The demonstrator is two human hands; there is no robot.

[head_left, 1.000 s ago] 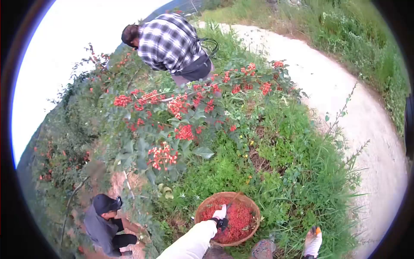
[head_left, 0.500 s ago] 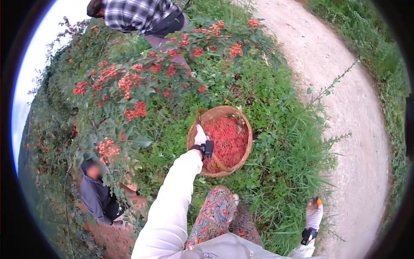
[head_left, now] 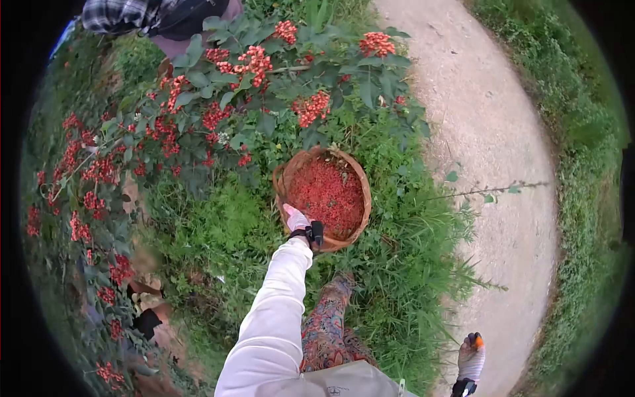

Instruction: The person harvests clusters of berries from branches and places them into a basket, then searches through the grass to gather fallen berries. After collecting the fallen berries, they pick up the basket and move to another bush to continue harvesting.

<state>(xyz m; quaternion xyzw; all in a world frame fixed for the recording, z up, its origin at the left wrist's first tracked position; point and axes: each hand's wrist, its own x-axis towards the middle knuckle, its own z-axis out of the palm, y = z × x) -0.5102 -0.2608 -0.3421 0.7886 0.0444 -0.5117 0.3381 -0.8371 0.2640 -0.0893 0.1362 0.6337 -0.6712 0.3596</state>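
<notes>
My left hand (head_left: 297, 219), in a pale glove, is closed on the left rim or handle of a round wicker basket (head_left: 362, 228). Small red berries (head_left: 327, 192) fill much of the basket, with a few green bits among them. At the lower right, my right hand (head_left: 471, 357) hangs apart from the basket, over the path's edge. It wears a striped glove, and its fingers are drawn together with an orange spot at the tips; what they hold, if anything, is too small to name.
Branches with red berry clusters (head_left: 254, 63) spread across the top and left. One person in a plaid shirt (head_left: 116, 14) is at the upper left; another (head_left: 147, 322) is partly hidden at the lower left. Green weeds (head_left: 410, 264) border a pale dirt path (head_left: 509, 198).
The view has shifted forward, and the berry branches look nearer and larger. My left hand and the basket appear slightly further left and up. My right hand sits lower; one leg has moved forward.
</notes>
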